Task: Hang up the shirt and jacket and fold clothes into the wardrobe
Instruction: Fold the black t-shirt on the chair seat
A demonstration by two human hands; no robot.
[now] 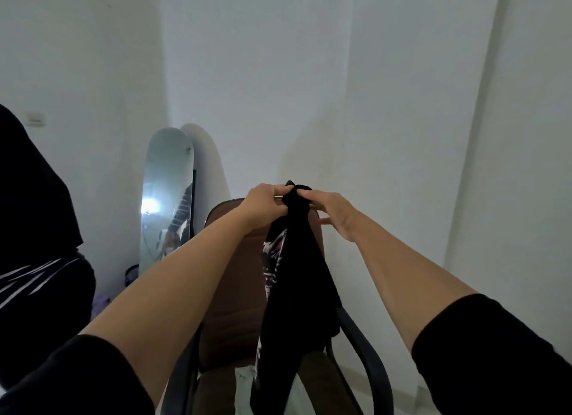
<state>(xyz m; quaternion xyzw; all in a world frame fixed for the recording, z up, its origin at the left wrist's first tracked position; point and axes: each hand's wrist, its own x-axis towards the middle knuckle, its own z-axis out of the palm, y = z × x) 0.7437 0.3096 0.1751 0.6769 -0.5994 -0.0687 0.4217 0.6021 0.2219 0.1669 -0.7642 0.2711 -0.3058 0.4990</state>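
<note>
Left hand (266, 204) closed, fingers pinching the bunched top of a black shirt (295, 278) from the left side. Right hand (332, 214) closed on the same bunch from the right, thumb and forefinger pressed into the cloth, remaining fingers curled below. Both hands touching each other's grip at the peak of the fabric, raised in front of the top edge of a chair back. Both forearms bare, stretched forward from the lower corners; black sleeves (495, 356) pushed up near the elbows.

Shirt hanging straight down from the 2 hands in a narrow gathered column, white and pink print showing along its left fold. Lower end reaching down to the seat, where it meets a pale garment (244, 380) lying there; exact contact hard to tell.

Behind the shirt, a brown office chair (229, 290) facing the camera, padded back upright, dark curved armrest (368, 352) on the right side.

Further left, a tall rounded mirror (165, 198) leaning in the corner against the wall, a bright light spot and a striped shape reflected in it. Beside it, a second pale rounded panel just behind. At its foot, small dark and lilac items, too dim to identify.

Far left edge: a large black garment (34, 216) with white stripes, hanging or draped, partly cut off. Small switch plate (34, 118) on the white wall (309, 74) above it.
</note>
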